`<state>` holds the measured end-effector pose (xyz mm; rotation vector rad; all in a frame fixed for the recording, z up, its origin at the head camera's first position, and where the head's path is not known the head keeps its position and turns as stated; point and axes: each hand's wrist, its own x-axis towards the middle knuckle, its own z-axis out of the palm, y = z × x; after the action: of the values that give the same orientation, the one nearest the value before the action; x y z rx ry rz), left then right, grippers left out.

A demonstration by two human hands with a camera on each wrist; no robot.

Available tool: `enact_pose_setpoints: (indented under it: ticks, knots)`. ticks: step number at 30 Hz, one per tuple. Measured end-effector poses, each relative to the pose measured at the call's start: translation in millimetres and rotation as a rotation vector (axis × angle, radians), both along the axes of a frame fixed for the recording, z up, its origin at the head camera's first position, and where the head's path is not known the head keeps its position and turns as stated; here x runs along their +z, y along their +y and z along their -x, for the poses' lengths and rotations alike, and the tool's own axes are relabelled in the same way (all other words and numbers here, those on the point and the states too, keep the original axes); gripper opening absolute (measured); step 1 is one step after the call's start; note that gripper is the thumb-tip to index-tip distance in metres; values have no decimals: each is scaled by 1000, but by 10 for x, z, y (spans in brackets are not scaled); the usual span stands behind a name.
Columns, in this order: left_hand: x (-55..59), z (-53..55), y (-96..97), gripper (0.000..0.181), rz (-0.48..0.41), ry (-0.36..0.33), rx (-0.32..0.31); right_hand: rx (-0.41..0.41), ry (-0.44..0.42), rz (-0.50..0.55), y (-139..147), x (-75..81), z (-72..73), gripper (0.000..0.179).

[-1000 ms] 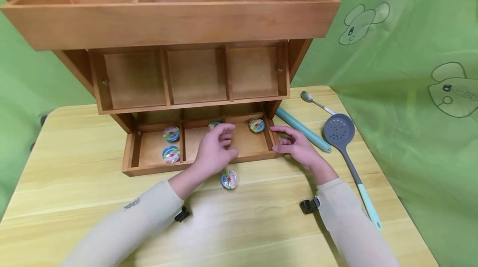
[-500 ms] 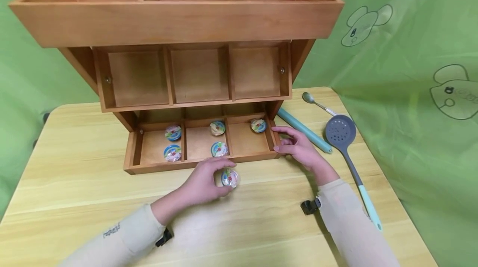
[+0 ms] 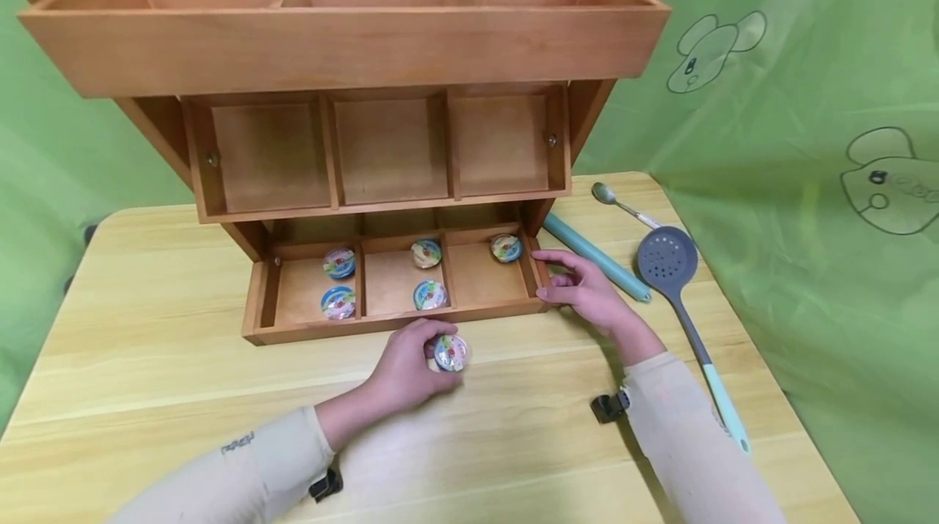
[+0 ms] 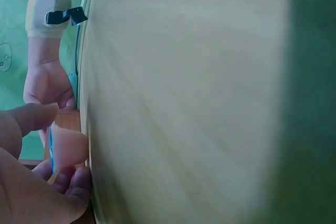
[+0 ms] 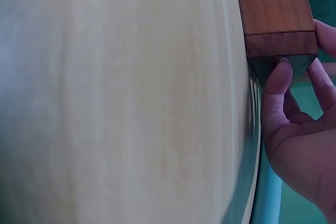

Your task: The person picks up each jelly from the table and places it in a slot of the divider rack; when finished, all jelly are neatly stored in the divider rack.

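In the head view my left hand [image 3: 414, 367] grips a small jelly cup [image 3: 451, 353] between thumb and fingers, just in front of the wooden rack's lowest tray [image 3: 396, 323]. The left wrist view shows the jelly cup's pinkish, see-through side [image 4: 70, 148] and blue rim. My right hand [image 3: 585, 288] touches the right end of that tray with thumb and index finger; its other fingers bend loosely. In the right wrist view the thumb [image 5: 278, 85] lies against the tray's end. Similar jelly cups sit in the tray: two left, two middle [image 3: 429, 294], one right [image 3: 506, 248].
The rack's middle tier [image 3: 389, 153] and top box [image 3: 352, 51] overhang the lowest tray. Right of the rack lie a teal rod [image 3: 597, 255], a metal spoon [image 3: 605, 193] and a grey skimmer [image 3: 667, 255] with a mint handle. A green cloth [image 3: 807, 279] hangs behind.
My left hand has come back from over the middle compartment, uncovering two cups there, and closed round the jelly cup in front of the rack. My right hand stays at the tray's end.
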<state>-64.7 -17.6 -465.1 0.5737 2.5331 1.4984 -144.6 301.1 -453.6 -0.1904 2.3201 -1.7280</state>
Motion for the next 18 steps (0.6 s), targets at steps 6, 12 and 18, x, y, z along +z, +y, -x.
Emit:
enact_pose_setpoints:
  ticks: [6, 12, 18]
  knots:
    - [23, 18, 35, 54, 4, -28, 24, -2, -9, 8, 0, 15, 12, 60]
    - [77, 49, 81, 51, -36, -56, -60, -7, -11, 1, 10, 9, 17, 60]
    - [212, 109, 147, 52, -111, -73, -181, -2, -1, -34, 2, 8, -1, 59]
